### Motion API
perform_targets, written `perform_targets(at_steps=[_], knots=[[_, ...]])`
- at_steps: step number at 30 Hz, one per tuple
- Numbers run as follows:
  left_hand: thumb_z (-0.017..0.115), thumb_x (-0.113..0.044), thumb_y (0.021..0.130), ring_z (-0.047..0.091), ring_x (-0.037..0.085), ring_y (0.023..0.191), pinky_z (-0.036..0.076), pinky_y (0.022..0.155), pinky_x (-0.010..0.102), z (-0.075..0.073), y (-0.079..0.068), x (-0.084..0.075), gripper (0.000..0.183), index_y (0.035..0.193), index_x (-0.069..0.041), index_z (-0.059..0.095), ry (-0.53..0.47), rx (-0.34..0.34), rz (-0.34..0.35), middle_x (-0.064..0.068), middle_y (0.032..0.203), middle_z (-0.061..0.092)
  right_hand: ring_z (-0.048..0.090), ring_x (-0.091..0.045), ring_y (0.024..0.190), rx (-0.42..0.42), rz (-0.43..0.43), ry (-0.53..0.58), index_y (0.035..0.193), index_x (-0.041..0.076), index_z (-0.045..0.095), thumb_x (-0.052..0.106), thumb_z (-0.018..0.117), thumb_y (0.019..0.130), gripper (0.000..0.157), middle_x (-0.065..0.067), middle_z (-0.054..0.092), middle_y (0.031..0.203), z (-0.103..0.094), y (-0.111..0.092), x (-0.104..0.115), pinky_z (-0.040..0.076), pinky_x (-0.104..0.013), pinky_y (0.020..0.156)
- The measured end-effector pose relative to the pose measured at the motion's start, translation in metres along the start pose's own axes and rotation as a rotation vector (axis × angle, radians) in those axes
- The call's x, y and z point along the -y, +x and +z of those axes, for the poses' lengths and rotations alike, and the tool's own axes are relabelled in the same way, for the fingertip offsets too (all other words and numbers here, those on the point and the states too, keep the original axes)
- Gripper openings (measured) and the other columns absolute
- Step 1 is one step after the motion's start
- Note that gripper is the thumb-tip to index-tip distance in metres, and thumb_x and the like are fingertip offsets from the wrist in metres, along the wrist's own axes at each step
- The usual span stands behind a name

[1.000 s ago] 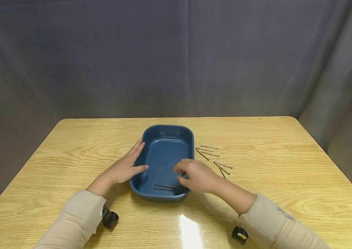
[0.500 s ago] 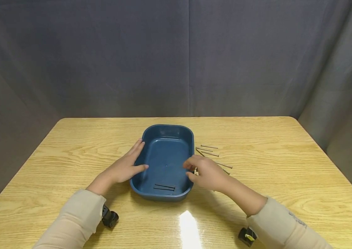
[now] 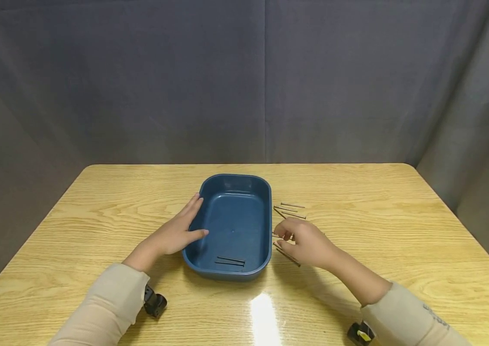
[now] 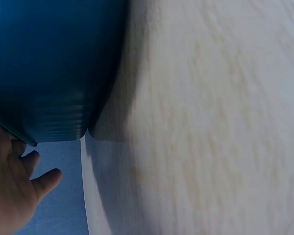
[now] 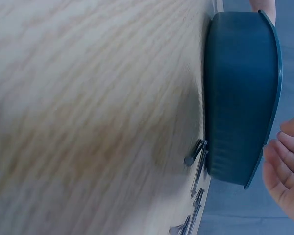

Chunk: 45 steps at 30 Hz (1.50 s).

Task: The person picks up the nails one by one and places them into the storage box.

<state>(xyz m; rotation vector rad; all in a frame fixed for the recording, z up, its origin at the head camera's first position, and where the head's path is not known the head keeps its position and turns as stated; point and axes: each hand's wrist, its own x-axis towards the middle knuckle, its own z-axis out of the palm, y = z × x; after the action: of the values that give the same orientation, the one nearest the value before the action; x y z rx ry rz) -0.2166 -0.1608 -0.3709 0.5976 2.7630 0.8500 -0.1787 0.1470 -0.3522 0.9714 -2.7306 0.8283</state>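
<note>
A deep blue plastic tub [image 3: 235, 216] stands mid-table, with thin dark nails [image 3: 230, 263] lying on its floor near the front. My left hand [image 3: 174, 234] rests at the tub's left rim, its fingers straight and its thumb reaching over the inside. Just right of the tub, my right hand [image 3: 309, 242] hovers over loose nails [image 3: 287, 255], fingers loosely bent, thumb apart from them. Nothing shows between these fingers in the right wrist view. The hand covers part of the nails beneath it. That view shows flat-headed nails [image 5: 197, 156] on the table by the tub's wall.
More nails [image 3: 293, 215] lie on the table beyond my right hand, close to the tub's right side. The wooden table [image 3: 119, 202] ends at a grey curtain [image 3: 266, 86]. Small black cameras [image 3: 155, 303] hang at both wrists.
My right hand has drawn back from over the tub, moving right to above the nails on the table. The left hand keeps its place at the rim.
</note>
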Motion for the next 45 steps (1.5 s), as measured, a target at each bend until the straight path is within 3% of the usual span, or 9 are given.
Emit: perform_targets(at_steps=[9,20,38,40,43,45], knots=[[0.052,-0.032,0.09,0.009,0.034,0.139,0.021,0.105,0.056,0.001,-0.001,0.001,0.078,0.148,-0.008,0.004,-0.007,0.004,-0.004,0.006,0.154,-0.006,0.057,-0.015,0.074,0.052,0.034,-0.013,0.087,0.0,0.063,0.001,0.061,0.079,0.009,-0.006,0.063,0.085,-0.001,-0.006,-0.01,0.048,-0.028,0.068],[0.052,-0.031,0.09,0.009,0.033,0.139,0.021,0.106,0.056,0.001,-0.001,-0.001,0.079,0.148,-0.006,0.005,-0.024,0.004,0.004,0.009,0.154,-0.004,0.057,-0.016,0.077,0.169,0.157,0.03,0.093,-0.002,0.062,0.003,0.061,0.08,0.014,-0.007,0.062,0.087,-0.003,-0.019,-0.019,0.047,-0.027,0.066],[0.052,-0.031,0.09,0.008,0.035,0.139,0.02,0.105,0.057,0.0,-0.002,-0.001,0.078,0.147,-0.006,0.005,-0.015,0.003,0.002,0.01,0.154,-0.004,0.055,-0.014,0.071,0.181,0.279,-0.037,0.097,-0.005,0.063,0.008,0.06,0.084,0.019,-0.007,0.061,0.083,-0.008,-0.029,-0.037,0.047,-0.031,0.064],[0.052,-0.031,0.09,0.008,0.035,0.139,0.02,0.105,0.057,0.0,-0.002,-0.001,0.078,0.147,-0.006,0.005,-0.018,0.002,0.002,0.01,0.154,-0.004,0.055,-0.014,0.072,0.177,0.284,-0.047,0.095,-0.005,0.063,0.008,0.06,0.084,0.018,-0.007,0.061,0.083,-0.009,-0.031,-0.039,0.047,-0.031,0.063],[0.052,-0.031,0.09,0.009,0.035,0.139,0.02,0.105,0.057,0.0,-0.001,-0.002,0.078,0.148,-0.006,0.005,-0.018,0.002,0.001,0.009,0.154,-0.004,0.047,-0.012,0.062,0.187,0.303,-0.05,0.078,-0.003,0.058,0.007,0.059,0.084,0.011,-0.004,0.052,0.071,-0.011,-0.032,-0.042,0.04,-0.028,0.055],[0.052,-0.031,0.09,0.009,0.035,0.139,0.021,0.105,0.057,0.0,-0.001,-0.002,0.078,0.148,-0.007,0.005,-0.023,0.001,-0.001,0.009,0.154,-0.004,0.045,-0.012,0.061,0.187,0.312,-0.072,0.078,-0.002,0.057,0.007,0.06,0.083,0.011,-0.005,0.053,0.072,-0.013,-0.032,-0.043,0.04,-0.029,0.055]])
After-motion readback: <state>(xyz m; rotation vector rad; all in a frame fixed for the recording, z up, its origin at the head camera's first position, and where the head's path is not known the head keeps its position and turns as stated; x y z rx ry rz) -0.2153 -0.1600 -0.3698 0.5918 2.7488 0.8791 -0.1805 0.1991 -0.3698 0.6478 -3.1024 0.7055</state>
